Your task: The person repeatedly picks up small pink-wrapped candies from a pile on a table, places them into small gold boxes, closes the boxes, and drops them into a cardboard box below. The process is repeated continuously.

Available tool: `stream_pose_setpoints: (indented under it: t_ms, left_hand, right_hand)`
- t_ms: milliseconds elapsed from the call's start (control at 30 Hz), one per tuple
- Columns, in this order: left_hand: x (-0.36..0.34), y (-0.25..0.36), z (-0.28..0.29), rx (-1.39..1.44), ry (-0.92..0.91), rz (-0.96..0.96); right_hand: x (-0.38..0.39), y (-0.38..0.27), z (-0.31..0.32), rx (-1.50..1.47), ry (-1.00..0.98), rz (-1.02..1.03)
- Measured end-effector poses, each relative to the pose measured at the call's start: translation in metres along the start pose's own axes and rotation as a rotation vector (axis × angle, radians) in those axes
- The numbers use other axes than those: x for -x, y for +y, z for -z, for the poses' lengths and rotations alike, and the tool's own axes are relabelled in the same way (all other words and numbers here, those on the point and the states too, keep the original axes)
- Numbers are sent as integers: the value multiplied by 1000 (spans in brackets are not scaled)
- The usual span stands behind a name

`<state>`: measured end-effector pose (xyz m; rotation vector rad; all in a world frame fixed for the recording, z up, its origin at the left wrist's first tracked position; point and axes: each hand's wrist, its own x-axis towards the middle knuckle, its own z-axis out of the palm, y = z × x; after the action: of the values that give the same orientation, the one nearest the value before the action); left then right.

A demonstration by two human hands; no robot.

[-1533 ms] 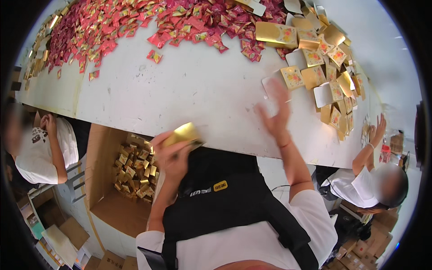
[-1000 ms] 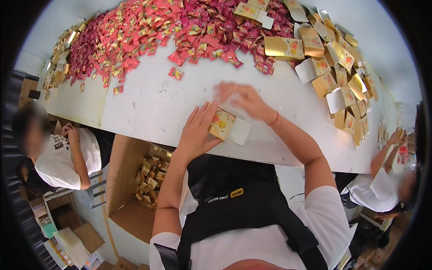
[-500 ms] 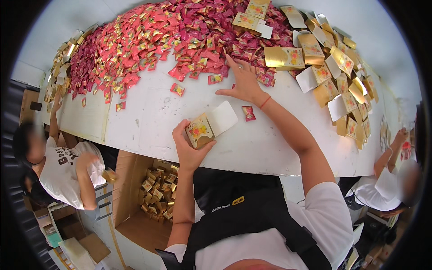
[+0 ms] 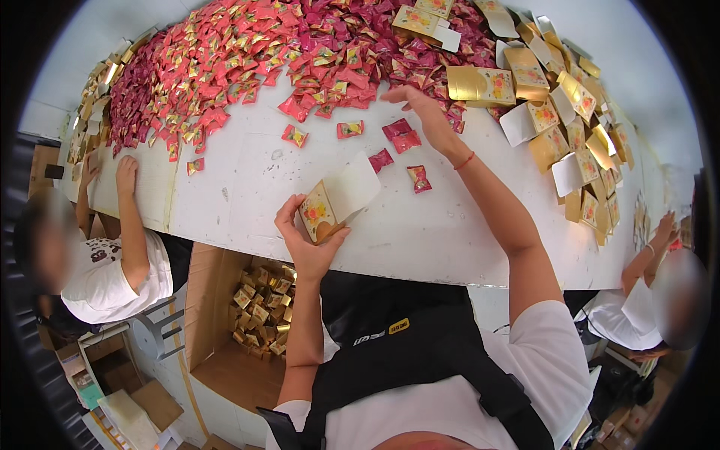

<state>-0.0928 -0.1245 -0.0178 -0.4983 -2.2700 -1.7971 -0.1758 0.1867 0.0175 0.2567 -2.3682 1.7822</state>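
My left hand (image 4: 309, 247) is closed on a gold carton (image 4: 319, 212) with a flower print, its white inner flap (image 4: 354, 182) standing open. My right hand (image 4: 433, 121) reaches to the front edge of a heap of pink and magenta wrapped sweets (image 4: 337, 67), fingers loosely curved and apart, with nothing visible in them. Several loose sweets (image 4: 420, 178) lie on the white table (image 4: 240, 187) between my hands and the heap.
Piled gold cartons (image 4: 547, 90) fill the table's right side, with more at the far left. Below the table edge a cardboard bin (image 4: 214, 352) holds many gold boxes. Co-workers (image 4: 112, 285) (image 4: 630, 319) work on either side, their hands at the table.
Sweets now lie loose below my right hand, which has moved forward to the heap. My left hand keeps the carton, now more tilted. The left co-worker's hands have moved onto the table.
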Motion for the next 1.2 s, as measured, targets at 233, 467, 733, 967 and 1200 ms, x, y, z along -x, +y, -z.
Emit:
stream_pose_setpoints:
  t_ms: [233,467,733,967,1200]
  left_hand:
    - [3,-7,2,221,98,69]
    - [3,-7,2,279,147,77]
    - [2,-7,3,347,193,70]
    - [2,-4,4,353,232,69]
    - [1,-5,3,348,234,68]
  right_hand:
    - [26,-14,-11,-12,-309,-140]
    - [50,-8,1,-330,-146,-170]
    - [85,-34,-38,833,-144,253]
    - [11,-19,-87,871,-237,487]
    - [-30,7,-131,859,-273,532]
